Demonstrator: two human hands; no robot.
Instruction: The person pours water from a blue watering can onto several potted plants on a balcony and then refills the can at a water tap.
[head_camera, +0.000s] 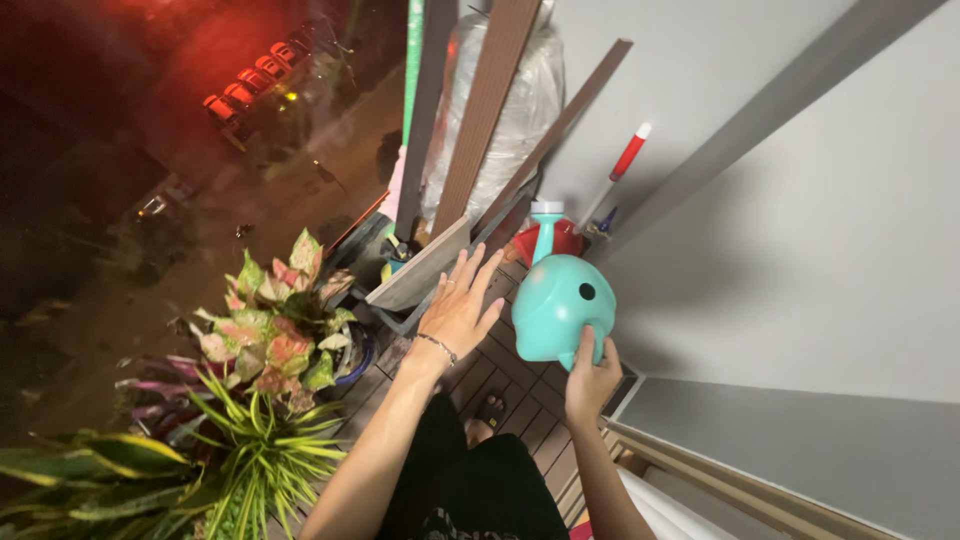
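Turquoise watering can (560, 300) held in right hand's (590, 380) closed grip; left hand (457, 312) spread wide, empty.

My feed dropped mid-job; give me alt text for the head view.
The right hand holds up a teal watering can by its handle, while the open left hand hovers beside it. Potted leafy plants stand at left above a slatted wooden floor.

Warm indoor light falls brightly on the white wall (800, 230) right of the fingers (470, 270); beyond their tips lies night dark with red glare, frame edges bend wide, and a soft shadow sits under the teal watering can (555, 305)
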